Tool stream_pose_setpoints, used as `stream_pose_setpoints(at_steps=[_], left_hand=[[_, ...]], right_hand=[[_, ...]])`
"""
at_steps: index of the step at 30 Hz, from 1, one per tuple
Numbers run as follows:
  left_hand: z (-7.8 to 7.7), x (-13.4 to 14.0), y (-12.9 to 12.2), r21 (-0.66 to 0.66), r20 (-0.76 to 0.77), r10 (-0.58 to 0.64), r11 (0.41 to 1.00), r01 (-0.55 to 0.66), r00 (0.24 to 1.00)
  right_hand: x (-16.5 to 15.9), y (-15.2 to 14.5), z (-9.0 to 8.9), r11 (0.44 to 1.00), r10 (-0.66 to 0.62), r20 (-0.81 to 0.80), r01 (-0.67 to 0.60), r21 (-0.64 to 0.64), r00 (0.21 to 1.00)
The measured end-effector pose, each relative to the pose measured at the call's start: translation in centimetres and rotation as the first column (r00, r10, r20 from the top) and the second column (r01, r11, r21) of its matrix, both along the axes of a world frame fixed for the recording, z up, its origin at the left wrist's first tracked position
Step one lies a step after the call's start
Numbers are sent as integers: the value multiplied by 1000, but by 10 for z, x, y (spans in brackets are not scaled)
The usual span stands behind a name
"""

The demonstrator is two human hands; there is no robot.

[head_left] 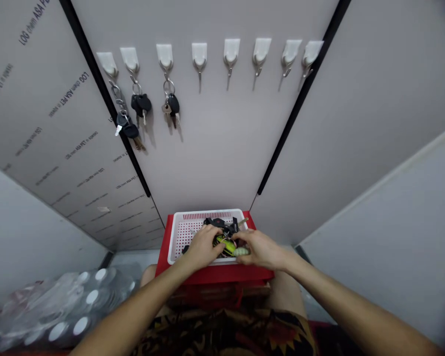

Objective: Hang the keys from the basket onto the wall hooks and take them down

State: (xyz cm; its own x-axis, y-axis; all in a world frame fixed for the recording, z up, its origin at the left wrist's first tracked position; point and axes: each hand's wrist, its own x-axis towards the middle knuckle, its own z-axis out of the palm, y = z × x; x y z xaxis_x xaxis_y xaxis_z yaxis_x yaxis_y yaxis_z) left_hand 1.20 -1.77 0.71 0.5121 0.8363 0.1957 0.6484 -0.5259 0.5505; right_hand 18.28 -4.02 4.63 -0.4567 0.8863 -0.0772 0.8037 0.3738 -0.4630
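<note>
A white perforated plastic basket (177,232) holds a jumble of keys, with black key fobs (218,223) toward its back. My left hand (203,245) reaches in, its bent fingers and thumb closed around the left end of a yellow-green keychain (227,245). From the other side, my right hand (260,248) has its fingers curled, with a pale green, bumpy charm (241,252) between fingers and thumb. A metal ring lies between both hands. Fingers partly hide what lies beneath.
The basket rests on a red box (222,273) over my lap. White adhesive hooks (199,53) line the wall panel; three at the left carry key bunches (141,104), the others bare. Wrapped bottles (92,296) stand at lower left. Side walls rise close on both sides.
</note>
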Motion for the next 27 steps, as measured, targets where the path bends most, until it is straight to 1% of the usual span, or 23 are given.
stream_pose_setpoints(at_steps=[3, 5, 7, 9, 11, 13, 16, 19, 22, 24, 25, 27], left_hand=[[-1, 2, 0, -30, -19, 35, 999, -35, 999], [-2, 3, 0, -53, -10, 35, 998, -36, 999], [-2, 3, 1, -75, 17, 38, 996, -36, 999], [-3, 3, 2, -86, 50, 33, 996, -29, 998], [-3, 2, 1, -89, 74, 28, 996, -22, 997], [-3, 1, 1, -91, 90, 36, 995, -28, 995], [-3, 1, 2, -118, 98, 86, 990, -74, 991], [-2, 6, 6, -199, 71, 171, 968, -154, 983], [-3, 17, 15, -336, 109, 214, 927, -167, 971], [-5, 26, 21, -421, 228, 253, 897, -139, 940], [-6, 29, 23, -456, 309, 285, 882, -122, 908], [-6, 33, 25, -509, 471, 353, 857, -78, 808]], right_hand=[[0, -2, -5, 999, -28, -17, 28, -17, 999], [2, 0, -4, 998, -34, -33, 33, -51, 999], [4, 4, 0, 995, -89, 3, 89, -44, 996], [4, 10, 4, 978, -205, 100, 201, 47, 974], [0, 17, 6, 943, -316, 200, 283, 178, 927], [-6, 23, 3, 924, -350, 287, 278, 263, 892], [-13, 25, -4, 924, -331, 348, 227, 308, 877], [-14, 21, -9, 923, -326, 281, 239, 302, 903], [-13, 16, -9, 908, -320, 126, 266, 325, 939], [-14, 15, -8, 922, -271, 31, 250, 296, 962], [-15, 15, -7, 938, -243, -12, 238, 251, 970], [-16, 16, -5, 957, -238, -108, 252, 147, 965]])
